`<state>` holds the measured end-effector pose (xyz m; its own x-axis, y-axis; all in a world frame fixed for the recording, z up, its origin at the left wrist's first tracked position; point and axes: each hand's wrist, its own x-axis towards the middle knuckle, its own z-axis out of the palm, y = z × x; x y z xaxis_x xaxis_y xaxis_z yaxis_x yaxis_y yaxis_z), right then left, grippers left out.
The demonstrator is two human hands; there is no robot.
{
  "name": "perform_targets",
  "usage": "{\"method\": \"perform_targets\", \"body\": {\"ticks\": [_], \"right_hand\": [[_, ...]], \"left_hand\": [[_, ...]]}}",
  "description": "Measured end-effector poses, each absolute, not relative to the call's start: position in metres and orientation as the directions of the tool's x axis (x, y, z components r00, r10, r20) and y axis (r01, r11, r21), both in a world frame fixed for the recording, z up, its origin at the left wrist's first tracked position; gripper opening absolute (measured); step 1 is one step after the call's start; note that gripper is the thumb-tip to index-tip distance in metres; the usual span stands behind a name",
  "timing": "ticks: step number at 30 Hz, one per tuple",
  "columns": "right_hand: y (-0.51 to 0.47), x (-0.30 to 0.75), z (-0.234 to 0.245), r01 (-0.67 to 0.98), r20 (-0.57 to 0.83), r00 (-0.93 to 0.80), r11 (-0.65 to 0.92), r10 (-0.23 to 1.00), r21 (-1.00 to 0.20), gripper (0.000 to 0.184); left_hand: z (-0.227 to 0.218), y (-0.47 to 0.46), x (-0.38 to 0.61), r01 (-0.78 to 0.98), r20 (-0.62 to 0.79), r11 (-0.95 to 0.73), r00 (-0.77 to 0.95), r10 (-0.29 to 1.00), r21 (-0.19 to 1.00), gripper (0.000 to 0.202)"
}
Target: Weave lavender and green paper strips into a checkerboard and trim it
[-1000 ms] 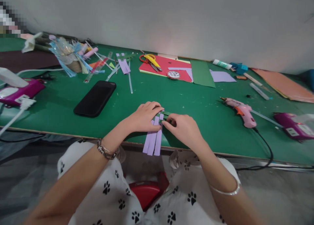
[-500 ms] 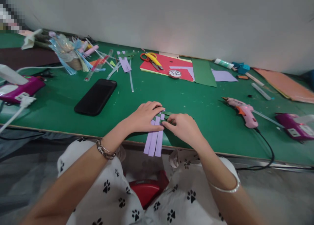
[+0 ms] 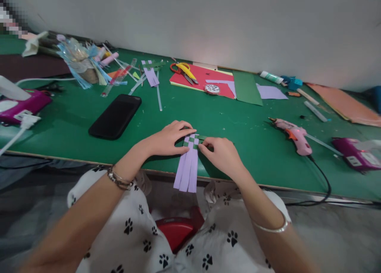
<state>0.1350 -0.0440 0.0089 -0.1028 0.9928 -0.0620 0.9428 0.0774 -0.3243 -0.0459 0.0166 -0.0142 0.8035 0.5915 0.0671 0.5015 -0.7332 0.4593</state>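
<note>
Purple paper strips [image 3: 186, 171] hang over the table's front edge, joined at the top and woven with green paper strips into a small checked patch. My left hand [image 3: 166, 141] steadies this weave from the left, its thumb on the left edge and its fingertips along the top, with a gap between. At the right side, my right hand [image 3: 222, 153] pinches the end of a green paper strip [image 3: 202, 137] between thumb and forefinger. Part of that strip is hidden behind the fingers.
A black phone [image 3: 115, 117] lies left of my hands. Scissors [image 3: 184, 71] rest on red paper [image 3: 178, 80] further back. A pink glue gun [image 3: 293, 134], its cord trailing off the edge, lies to the right near a purple power strip [image 3: 354, 155].
My left hand has slid left, off the middle of the weave, and more of the green and purple checks shows. The right hand stays at the weave's right side.
</note>
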Motion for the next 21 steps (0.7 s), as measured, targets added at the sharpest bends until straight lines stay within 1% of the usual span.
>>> {"method": "perform_targets", "body": {"ticks": [4,7,11,15,18,21], "right_hand": [[-0.046,0.134,0.007,0.931,-0.005,-0.123,0.114,0.992,-0.347,0.022],[-0.047,0.134,0.004,0.923,0.055,-0.155,0.165,0.986,-0.348,0.017],[-0.048,0.135,0.001,0.926,0.089,-0.171,0.191,0.981,-0.324,0.016],[-0.048,0.136,-0.002,0.932,0.134,-0.189,0.221,0.973,-0.289,0.016],[-0.048,0.137,-0.005,0.943,0.198,-0.199,0.243,0.960,-0.228,0.015],[-0.047,0.138,-0.008,0.943,0.236,-0.193,0.247,0.952,-0.225,0.015]], "left_hand": [[-0.009,0.024,-0.052,0.455,0.056,-0.762,0.842,0.537,0.461,0.046],[-0.007,0.027,-0.051,0.450,0.053,-0.772,0.849,0.526,0.449,0.043],[-0.005,0.027,-0.050,0.462,0.048,-0.785,0.850,0.525,0.413,0.041],[-0.004,0.028,-0.050,0.460,0.054,-0.815,0.860,0.508,0.353,0.037],[-0.004,0.028,-0.051,0.457,0.064,-0.834,0.865,0.498,0.308,0.039],[-0.006,0.029,-0.052,0.447,0.075,-0.845,0.870,0.487,0.295,0.042]]}}
